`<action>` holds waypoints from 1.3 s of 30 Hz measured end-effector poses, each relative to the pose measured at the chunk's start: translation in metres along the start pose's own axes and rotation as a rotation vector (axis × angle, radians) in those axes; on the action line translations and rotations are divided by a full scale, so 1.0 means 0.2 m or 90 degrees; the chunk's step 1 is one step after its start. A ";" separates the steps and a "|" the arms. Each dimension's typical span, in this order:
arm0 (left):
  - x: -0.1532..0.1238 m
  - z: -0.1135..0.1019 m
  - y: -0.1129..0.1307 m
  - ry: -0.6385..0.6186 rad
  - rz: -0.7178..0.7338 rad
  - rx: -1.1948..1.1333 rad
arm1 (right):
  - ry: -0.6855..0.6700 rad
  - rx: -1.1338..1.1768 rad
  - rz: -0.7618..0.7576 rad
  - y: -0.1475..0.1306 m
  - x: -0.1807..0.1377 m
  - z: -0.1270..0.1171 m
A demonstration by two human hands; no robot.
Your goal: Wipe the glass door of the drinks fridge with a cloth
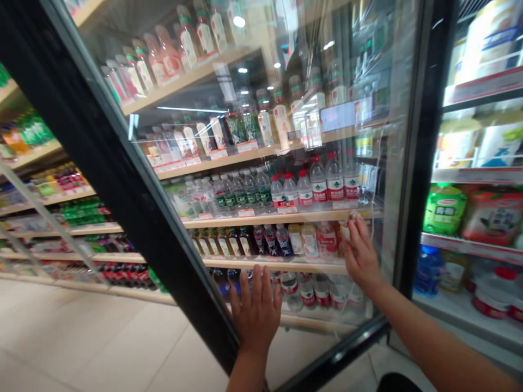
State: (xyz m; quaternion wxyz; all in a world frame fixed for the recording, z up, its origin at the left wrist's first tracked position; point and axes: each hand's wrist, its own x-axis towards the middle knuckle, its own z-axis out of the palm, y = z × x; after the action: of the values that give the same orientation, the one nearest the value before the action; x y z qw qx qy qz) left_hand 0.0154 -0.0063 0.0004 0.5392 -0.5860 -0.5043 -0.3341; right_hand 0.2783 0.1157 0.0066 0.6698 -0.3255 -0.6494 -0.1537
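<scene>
A glass door (310,337) with a thick black frame (134,196) stands swung open at a slant in front of me. My left hand (256,305) lies against the lower part of the glass, fingers stretched and spread, holding nothing. Higher up and to the right, my right hand (362,256) presses a pale, crumpled cloth (345,231) to the pane. Most of the cloth is hidden under the fingers. Through the glass show shelves of bottles, among them red-capped water bottles (320,182) and green-labelled bottles (241,190).
More drink shelves (81,228) run along the left, above a pale tiled floor (163,343). At right, a lit cooler (469,239) holds large jugs and packs, including a green jug (444,209). A dark rounded shape (396,383) sits at the bottom edge.
</scene>
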 end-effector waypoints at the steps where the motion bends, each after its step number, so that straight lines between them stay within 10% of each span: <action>1: 0.00 0.00 0.00 0.000 0.002 0.001 | 0.020 -0.003 0.029 0.03 0.05 -0.01; 5: 0.00 0.00 0.00 0.000 -0.001 0.005 | 0.077 -0.016 0.147 0.11 0.15 -0.05; 11: -0.01 0.00 0.00 0.000 0.004 0.006 | 0.040 -0.048 0.249 0.19 -0.12 -0.07; 17: 0.00 0.00 0.01 0.002 -0.005 -0.011 | 0.098 -0.073 0.245 0.27 0.25 -0.10; 26: 0.01 -0.02 0.04 0.008 -0.037 -0.030 | 0.043 -0.069 0.080 -0.04 0.12 0.04; 32: 0.01 -0.01 0.04 0.016 -0.043 -0.041 | 0.048 -0.012 0.009 -0.24 0.36 0.09; 39: 0.00 -0.01 0.04 0.002 -0.052 -0.060 | -0.052 0.020 -0.159 -0.51 0.16 0.19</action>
State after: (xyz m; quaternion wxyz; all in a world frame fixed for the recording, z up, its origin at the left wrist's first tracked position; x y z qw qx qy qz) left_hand 0.0237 -0.0079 -0.0019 0.4975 -0.5894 -0.5105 -0.3802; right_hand 0.1892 0.0708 0.0605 0.6232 -0.2374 -0.7142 -0.2125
